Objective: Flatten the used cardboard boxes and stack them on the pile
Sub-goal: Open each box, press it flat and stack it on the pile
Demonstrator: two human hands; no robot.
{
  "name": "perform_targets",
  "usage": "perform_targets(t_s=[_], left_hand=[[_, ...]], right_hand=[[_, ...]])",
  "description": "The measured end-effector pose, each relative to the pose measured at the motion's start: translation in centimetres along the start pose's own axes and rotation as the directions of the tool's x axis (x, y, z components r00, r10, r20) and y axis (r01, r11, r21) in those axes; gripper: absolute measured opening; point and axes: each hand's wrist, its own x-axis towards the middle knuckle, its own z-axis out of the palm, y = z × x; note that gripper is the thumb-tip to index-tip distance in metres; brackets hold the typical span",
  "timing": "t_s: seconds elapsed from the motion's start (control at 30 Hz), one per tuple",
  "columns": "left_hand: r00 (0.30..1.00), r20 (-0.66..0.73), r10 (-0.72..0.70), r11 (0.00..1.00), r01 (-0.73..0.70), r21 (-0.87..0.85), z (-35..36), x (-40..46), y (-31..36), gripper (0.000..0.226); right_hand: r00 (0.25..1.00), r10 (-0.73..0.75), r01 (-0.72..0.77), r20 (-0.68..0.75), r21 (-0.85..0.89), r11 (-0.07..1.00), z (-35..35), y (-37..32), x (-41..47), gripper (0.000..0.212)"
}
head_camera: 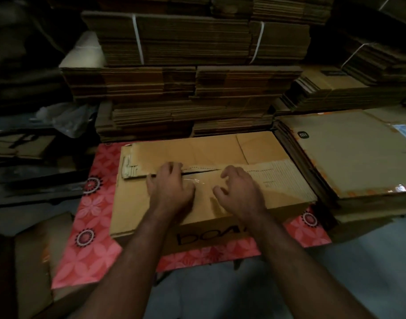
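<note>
Stacked flat piles (192, 88) behind; your left hand (172, 187) and right hand (239, 189) claw, fingers curled, at box (151, 217) seam to split it.

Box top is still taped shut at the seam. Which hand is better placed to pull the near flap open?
Probably the left hand: its fingertips sit right at the dark split in the seam of the box. The right hand hovers, curled, over the near flap, short of the gap.
</note>
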Motion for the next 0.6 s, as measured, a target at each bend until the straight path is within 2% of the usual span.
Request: perform_targets(t_s=[0.1, 0.2, 0.37, 0.5, 0.6], left_hand=[[0.985, -0.070, -0.158, 0.975, 0.167, 0.146, 0.2, -3.9, -1.4, 0.072], [0.970, -0.084, -0.227, 0.940, 0.241, 0.241, 0.9, -4.8, -2.0, 0.080], [0.965, -0.117, -0.234, 0.933, 0.257, 0.252, 1.3, -3.0, -1.6, 0.080], [0.959, -0.127, -0.253, 0.926, 0.278, 0.255, 1.4, -1.9, -1.2, 0.077], [0.952, -0.159, -0.260, 0.914, 0.296, 0.277, 1.7, -1.4, -1.0, 0.074]], right_hand=[[0.992, -0.103, 0.112, 0.076, -0.112, 0.987, 1.8, 1.5, 1.6, 0.052], [0.984, -0.137, 0.155, 0.112, -0.176, 0.972, 2.6, 2.3, 2.2, 0.056], [0.979, -0.173, 0.190, 0.107, -0.175, 0.966, 3.5, 3.3, 2.8, 0.053], [0.968, -0.186, 0.217, 0.170, -0.184, 0.959, 3.7, 3.8, 4.3, 0.058], [0.967, -0.212, 0.234, 0.143, -0.162, 0.959, 4.2, 4.2, 5.5, 0.058]])
